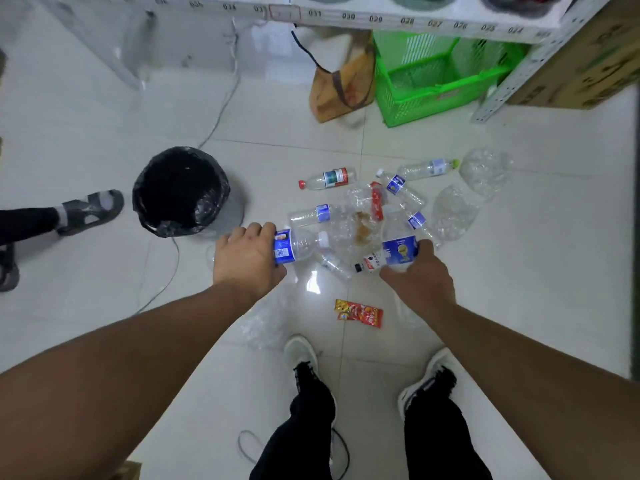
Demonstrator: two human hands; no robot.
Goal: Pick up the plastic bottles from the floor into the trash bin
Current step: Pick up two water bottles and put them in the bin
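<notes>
My left hand [247,259] grips a clear bottle with a blue label [298,244], held level with its white cap to the right. My right hand [420,277] holds another clear bottle with a blue label [398,245], pointing up and away. Several empty plastic bottles [329,178] lie in a loose pile on the white tiled floor beyond both hands. The trash bin [181,192], lined with a black bag, stands open to the left of the pile, just beyond my left hand.
A red snack wrapper [360,313] lies near my feet. A green crate [433,77], a brown paper bag [341,84] and a cardboard box [588,60] sit under a shelf at the back. Another person's sandalled foot [88,211] is left of the bin. Cables run across the floor.
</notes>
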